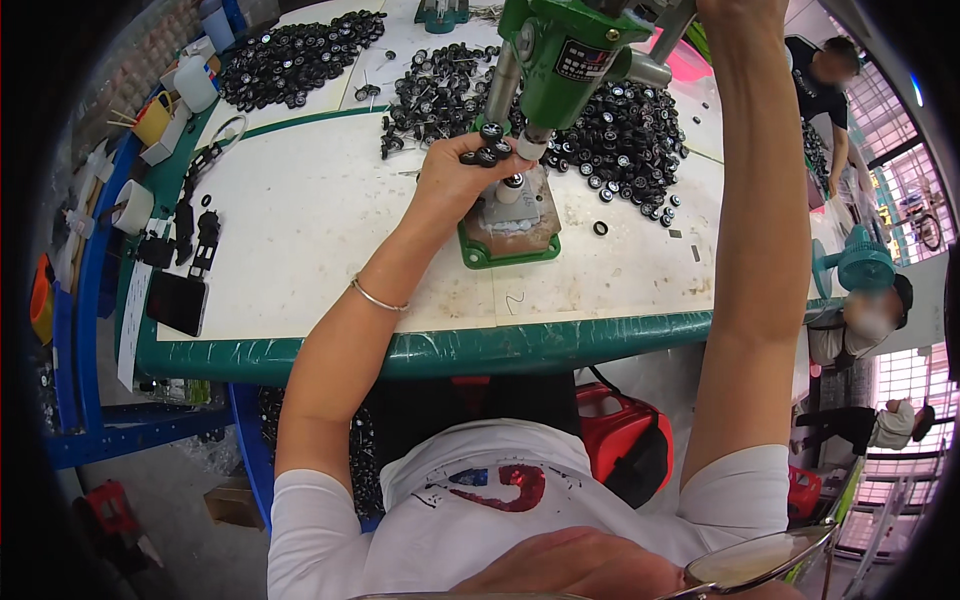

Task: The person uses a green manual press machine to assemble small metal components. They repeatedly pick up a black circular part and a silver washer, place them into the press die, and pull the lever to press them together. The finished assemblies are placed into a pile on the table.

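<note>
My left hand [450,178] is closed on a few small black wheels [487,152] with silvery hubs, held beside the ram of a green hand press [565,85]. Its fingertips reach the ram's pale lower end [532,147]. Just below, another small wheel [514,181] sits on the pale post of the press base [510,247]. High at the upper edge, my right hand [742,8] grips the press lever [672,30]; the picture's edge cuts off part of that hand.
Heaps of black wheels [625,140] lie behind the press, with another pile [300,60] at the far left. A loose black ring [600,228] lies right of the base. A phone [178,303] rests near the table's left edge. Other people are off to the right.
</note>
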The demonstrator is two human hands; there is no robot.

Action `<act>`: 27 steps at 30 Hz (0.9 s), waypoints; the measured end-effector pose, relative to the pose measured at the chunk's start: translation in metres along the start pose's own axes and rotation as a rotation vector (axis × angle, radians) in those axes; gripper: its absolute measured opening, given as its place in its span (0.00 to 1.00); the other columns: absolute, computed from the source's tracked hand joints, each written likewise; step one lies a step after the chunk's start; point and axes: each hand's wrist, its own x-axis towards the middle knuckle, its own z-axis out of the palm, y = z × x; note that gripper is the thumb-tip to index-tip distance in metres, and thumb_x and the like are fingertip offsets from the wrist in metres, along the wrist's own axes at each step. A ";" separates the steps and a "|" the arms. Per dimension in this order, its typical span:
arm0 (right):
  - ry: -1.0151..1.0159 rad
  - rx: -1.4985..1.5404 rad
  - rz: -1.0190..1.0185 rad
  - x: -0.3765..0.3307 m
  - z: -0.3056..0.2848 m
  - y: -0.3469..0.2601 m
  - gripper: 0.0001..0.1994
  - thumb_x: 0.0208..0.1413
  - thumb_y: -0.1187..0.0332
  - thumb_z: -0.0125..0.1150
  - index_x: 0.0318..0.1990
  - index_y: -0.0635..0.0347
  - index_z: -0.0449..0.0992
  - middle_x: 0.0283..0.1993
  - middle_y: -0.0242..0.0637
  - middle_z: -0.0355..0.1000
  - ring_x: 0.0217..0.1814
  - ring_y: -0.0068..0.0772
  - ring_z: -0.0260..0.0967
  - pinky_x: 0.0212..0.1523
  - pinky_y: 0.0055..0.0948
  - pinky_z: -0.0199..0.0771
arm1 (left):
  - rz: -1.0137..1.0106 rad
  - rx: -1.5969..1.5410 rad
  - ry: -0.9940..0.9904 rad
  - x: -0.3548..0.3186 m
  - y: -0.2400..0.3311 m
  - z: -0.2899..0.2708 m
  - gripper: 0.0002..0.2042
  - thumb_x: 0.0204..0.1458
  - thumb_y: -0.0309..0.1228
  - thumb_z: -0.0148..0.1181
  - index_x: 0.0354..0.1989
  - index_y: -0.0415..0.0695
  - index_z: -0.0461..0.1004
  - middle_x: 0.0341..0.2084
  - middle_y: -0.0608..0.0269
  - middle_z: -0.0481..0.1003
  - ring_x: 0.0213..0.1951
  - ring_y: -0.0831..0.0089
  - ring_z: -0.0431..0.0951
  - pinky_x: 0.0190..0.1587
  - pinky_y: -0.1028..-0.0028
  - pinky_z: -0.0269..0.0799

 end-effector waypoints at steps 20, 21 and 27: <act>-0.111 0.190 -0.483 -0.069 -0.014 -0.025 0.16 0.57 0.58 0.57 0.20 0.46 0.60 0.13 0.16 0.46 0.11 0.11 0.39 0.10 0.17 0.38 | -0.045 -0.047 -0.009 -0.006 -0.001 0.007 0.11 0.45 0.28 0.68 0.38 0.39 0.79 0.29 0.66 0.79 0.30 0.81 0.75 0.36 0.79 0.70; -0.130 0.217 -0.417 -0.064 -0.015 -0.023 0.16 0.57 0.58 0.57 0.21 0.46 0.60 0.13 0.16 0.46 0.11 0.11 0.39 0.10 0.17 0.38 | -0.067 -0.037 0.012 -0.008 -0.003 0.003 0.11 0.45 0.27 0.68 0.38 0.39 0.79 0.29 0.66 0.79 0.30 0.81 0.75 0.35 0.79 0.70; -0.086 0.151 -0.032 -0.002 -0.004 0.010 0.13 0.57 0.60 0.56 0.23 0.50 0.64 0.14 0.20 0.54 0.10 0.13 0.48 0.09 0.18 0.46 | -0.042 -0.152 0.035 -0.001 -0.012 -0.001 0.11 0.49 0.24 0.64 0.42 0.37 0.76 0.35 0.59 0.80 0.36 0.76 0.79 0.39 0.80 0.71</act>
